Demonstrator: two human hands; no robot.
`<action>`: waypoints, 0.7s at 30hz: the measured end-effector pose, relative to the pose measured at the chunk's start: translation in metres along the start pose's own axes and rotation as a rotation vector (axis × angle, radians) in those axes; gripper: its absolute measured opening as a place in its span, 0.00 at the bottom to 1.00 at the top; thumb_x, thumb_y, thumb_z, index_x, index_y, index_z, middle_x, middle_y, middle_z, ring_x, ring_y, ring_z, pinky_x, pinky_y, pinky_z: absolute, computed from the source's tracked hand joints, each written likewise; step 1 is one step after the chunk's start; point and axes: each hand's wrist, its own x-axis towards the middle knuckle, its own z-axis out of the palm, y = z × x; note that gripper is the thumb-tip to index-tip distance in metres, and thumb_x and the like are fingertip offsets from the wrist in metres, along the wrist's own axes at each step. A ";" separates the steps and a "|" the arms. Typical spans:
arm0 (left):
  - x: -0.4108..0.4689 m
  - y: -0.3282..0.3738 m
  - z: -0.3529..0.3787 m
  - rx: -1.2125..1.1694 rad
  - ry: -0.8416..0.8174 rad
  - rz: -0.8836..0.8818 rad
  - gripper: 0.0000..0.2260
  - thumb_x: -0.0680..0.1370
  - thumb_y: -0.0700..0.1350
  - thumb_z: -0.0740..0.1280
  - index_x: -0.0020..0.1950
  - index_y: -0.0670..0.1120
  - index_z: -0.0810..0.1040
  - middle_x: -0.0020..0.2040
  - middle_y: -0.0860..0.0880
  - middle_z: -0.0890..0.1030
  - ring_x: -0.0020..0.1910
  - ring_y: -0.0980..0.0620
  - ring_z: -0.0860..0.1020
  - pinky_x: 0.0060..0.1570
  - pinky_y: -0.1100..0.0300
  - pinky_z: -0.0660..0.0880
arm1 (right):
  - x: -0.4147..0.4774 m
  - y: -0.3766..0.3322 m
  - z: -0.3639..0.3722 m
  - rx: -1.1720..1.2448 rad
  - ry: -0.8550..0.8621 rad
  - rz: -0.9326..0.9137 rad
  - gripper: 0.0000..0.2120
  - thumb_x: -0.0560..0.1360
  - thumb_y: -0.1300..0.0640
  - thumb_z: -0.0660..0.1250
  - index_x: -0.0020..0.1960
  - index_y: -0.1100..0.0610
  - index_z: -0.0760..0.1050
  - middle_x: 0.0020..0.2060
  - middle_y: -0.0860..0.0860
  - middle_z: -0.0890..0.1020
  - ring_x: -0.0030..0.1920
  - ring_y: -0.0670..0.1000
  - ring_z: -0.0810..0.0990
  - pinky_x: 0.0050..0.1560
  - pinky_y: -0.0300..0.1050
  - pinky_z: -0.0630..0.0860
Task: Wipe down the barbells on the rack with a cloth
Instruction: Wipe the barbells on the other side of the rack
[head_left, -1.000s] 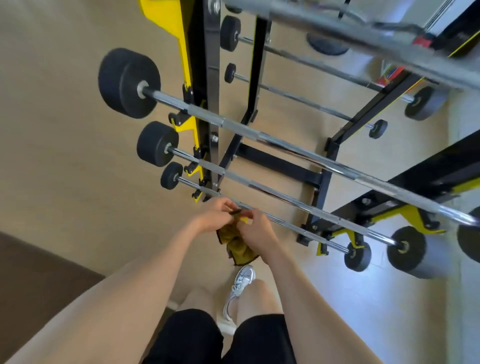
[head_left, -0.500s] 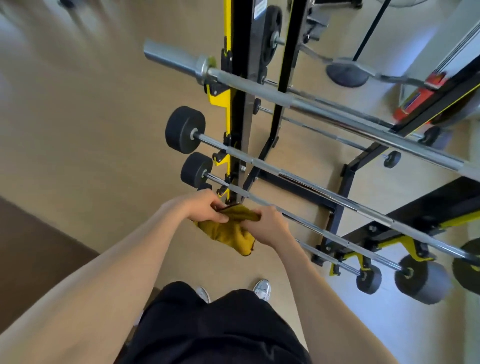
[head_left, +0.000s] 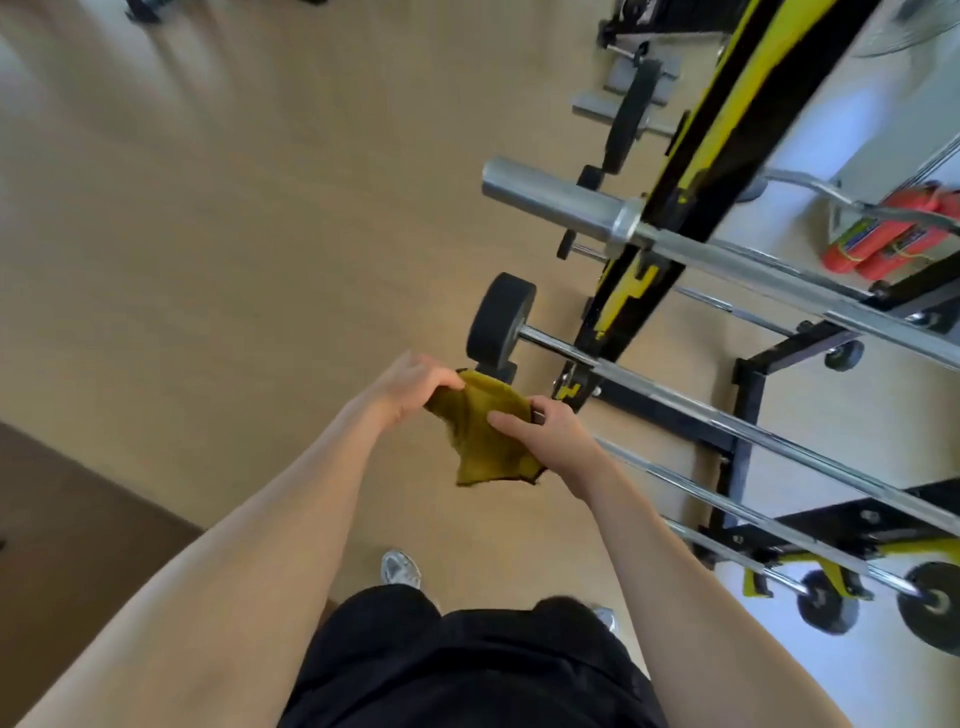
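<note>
Hanging between both hands, olive cloth (head_left: 480, 436) sat at 7 o'clock of a barbell (head_left: 727, 420) end weight (head_left: 501, 322) | left grip (head_left: 410, 387) pinched its 10 o'clock corner | right grip (head_left: 550, 436) pinched its 3 o'clock edge | rack (head_left: 670, 208) stood at 1 o'clock

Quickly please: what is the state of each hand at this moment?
Left hand: closed, gripping the yellow cloth at its top corner.
Right hand: closed, holding the same cloth, thumb across it.
</note>
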 end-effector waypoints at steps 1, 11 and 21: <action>0.003 -0.001 -0.016 -0.038 0.035 -0.019 0.14 0.79 0.52 0.70 0.55 0.41 0.81 0.52 0.45 0.79 0.54 0.48 0.76 0.58 0.53 0.70 | 0.005 -0.011 0.011 0.001 -0.008 0.014 0.33 0.68 0.30 0.77 0.66 0.45 0.75 0.57 0.44 0.82 0.57 0.49 0.82 0.59 0.52 0.83; 0.079 -0.002 -0.147 -0.008 0.130 -0.012 0.12 0.82 0.53 0.67 0.52 0.46 0.85 0.52 0.46 0.84 0.54 0.45 0.81 0.54 0.52 0.75 | 0.088 -0.095 0.075 0.607 0.041 0.126 0.14 0.78 0.55 0.74 0.61 0.58 0.79 0.62 0.61 0.82 0.60 0.59 0.83 0.63 0.54 0.81; 0.222 0.033 -0.294 0.231 0.051 -0.029 0.17 0.82 0.55 0.67 0.55 0.42 0.84 0.51 0.44 0.83 0.50 0.46 0.81 0.58 0.49 0.78 | 0.269 -0.192 0.132 1.053 0.299 0.446 0.24 0.75 0.63 0.76 0.69 0.65 0.76 0.53 0.62 0.86 0.48 0.59 0.88 0.46 0.53 0.86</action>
